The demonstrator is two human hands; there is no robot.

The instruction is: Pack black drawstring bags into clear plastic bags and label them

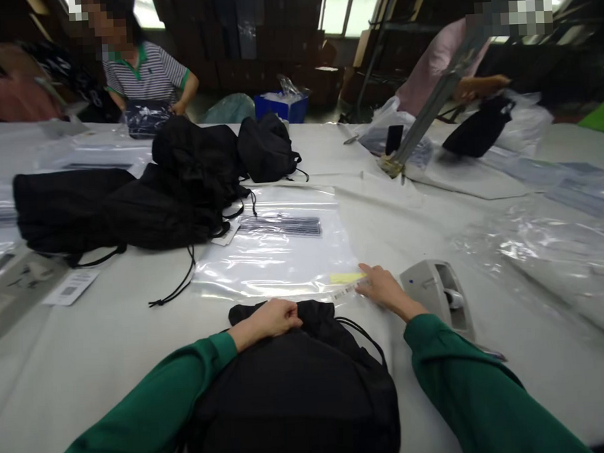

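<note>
Left hand (274,318) curled on bag (299,393), grip unclear | right hand (383,291) pinched label (343,292) | keeping label flat seemed wisest

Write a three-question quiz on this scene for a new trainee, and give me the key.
1. Multiple choice: what stands just to the right of the right hand?
A) a blue box
B) a grey device
C) a striped shirt

2. True or false: the right hand's fingertips meet one end of a printed strip.

3. Short answer: which hand is at the gathered top of the nearest black bag?

Key: 1. B, the grey device. 2. True. 3. The left hand.
</note>
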